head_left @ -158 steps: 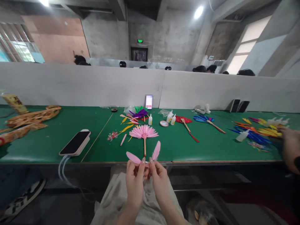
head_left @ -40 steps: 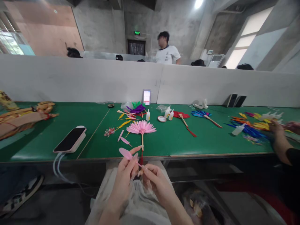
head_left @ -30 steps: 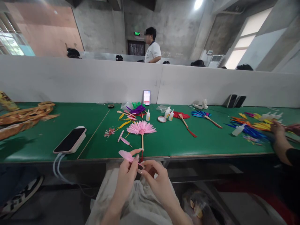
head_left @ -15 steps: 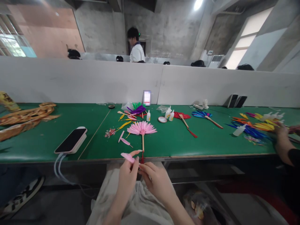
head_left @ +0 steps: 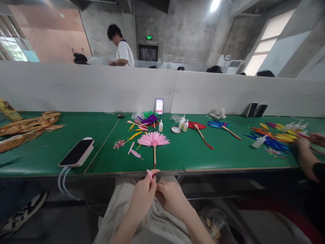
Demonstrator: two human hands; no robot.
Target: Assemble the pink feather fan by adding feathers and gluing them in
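Note:
Above my lap, just off the table's front edge, my left hand (head_left: pixel 144 189) pinches a pink feather (head_left: pixel 150 174) that points up and to the left. Close beside it, my right hand (head_left: pixel 172 196) has its fingers closed near the feather's lower end; what lies between those fingertips is hidden. Straight ahead on the green table (head_left: pixel 106 149) lies a pink feather fan (head_left: pixel 154 139) with a wooden handle. Its red tassel is mostly covered by my hands. Left of the handle rest loose pink feathers (head_left: pixel 135 154) and a small heap of red and white bits (head_left: pixel 118 144).
Small glue bottles (head_left: pixel 160 125) stand behind the fan, near a round lid (head_left: pixel 175 129). Red (head_left: pixel 196 125) and blue (head_left: pixel 218 124) fans lie to the right. A power bank or phone (head_left: pixel 77 153) with cables sits left. A co-worker's hands (head_left: pixel 304 144) handle feathers at far right.
My hands have come closer together, and the feather has swung more upright and to the right. Beyond the partition, a person in white has moved left.

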